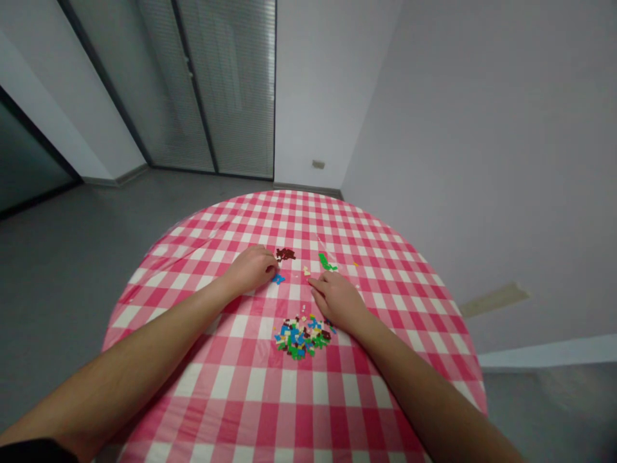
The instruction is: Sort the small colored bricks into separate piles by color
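My left hand (250,269) rests on the checked cloth with its fingers curled, the fingertips just beside a small cluster of dark brown plastic bricks (285,254). Whether those fingers hold a piece is hidden. Below them lie a few blue bricks (278,279). My right hand (337,299) lies flatter, its index finger reaching towards a few cream bricks (306,271). A strip of green bricks (326,262) sits beyond it. A mixed heap of small multicoloured bricks (303,337) lies between my hands, nearer me.
The bricks lie on a round table with a pink-and-white gingham cloth (289,212). Its edge curves all round, with a grey floor (144,212) beyond. Behind stand a pale wall (457,161) and glazed doors with blinds (226,83). No other person shows.
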### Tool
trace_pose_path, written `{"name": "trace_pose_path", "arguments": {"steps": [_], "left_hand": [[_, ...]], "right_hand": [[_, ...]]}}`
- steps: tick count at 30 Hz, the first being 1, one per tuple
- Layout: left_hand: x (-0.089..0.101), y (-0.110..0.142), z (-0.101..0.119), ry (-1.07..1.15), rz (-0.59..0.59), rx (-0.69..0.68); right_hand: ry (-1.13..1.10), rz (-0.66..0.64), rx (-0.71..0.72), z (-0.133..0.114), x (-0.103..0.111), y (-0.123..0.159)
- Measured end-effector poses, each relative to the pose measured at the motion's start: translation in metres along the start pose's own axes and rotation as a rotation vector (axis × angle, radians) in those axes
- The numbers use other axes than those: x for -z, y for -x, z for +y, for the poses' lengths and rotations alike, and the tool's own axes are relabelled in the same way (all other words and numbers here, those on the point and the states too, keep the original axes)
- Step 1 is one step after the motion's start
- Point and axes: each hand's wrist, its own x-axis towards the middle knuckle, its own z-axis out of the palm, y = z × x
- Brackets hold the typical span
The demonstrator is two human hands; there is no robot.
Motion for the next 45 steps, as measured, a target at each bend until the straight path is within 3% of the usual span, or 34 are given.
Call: {"name": "trace_pose_path", "arguments": {"steps": [5,9,14,20,24,27,30,36,45], "left_hand": [[-0.001,0.001,0.001,-0.045,0.026,0.000],[-0.002,0.001,0.002,-0.047,0.022,0.014],[-0.004,0.002,0.002,-0.033,0.007,0.028],[-0.002,0.004,0.000,0.008,0.084,0.025],[0.004,0.006,0.001,0.097,0.081,-0.005],[0.007,0.008,0.005,0.179,0.043,-0.059],[0.011,0.010,0.010,0.226,0.006,-0.122],[0.020,0.011,0.024,0.374,-0.152,-0.209],[0.023,0.013,0.041,0.546,-0.443,-0.267]], "right_hand": [[0.032,0.000,-0.010,-0.001,-0.001,-0.003],[-0.137,0.077,0.146,0.000,0.003,0.001],[-0.352,-0.060,0.307,-0.003,0.011,0.007],[-0.324,-0.122,0.345,-0.009,0.008,0.008],[-0.351,0.002,0.280,-0.007,0.006,0.006],[-0.329,0.162,0.079,0.002,0.005,0.002],[-0.230,0.185,-0.041,0.010,0.002,-0.002],[-0.047,0.101,-0.022,0.013,-0.006,-0.007],[0.047,-0.025,0.032,0.004,0.006,0.000]]}}
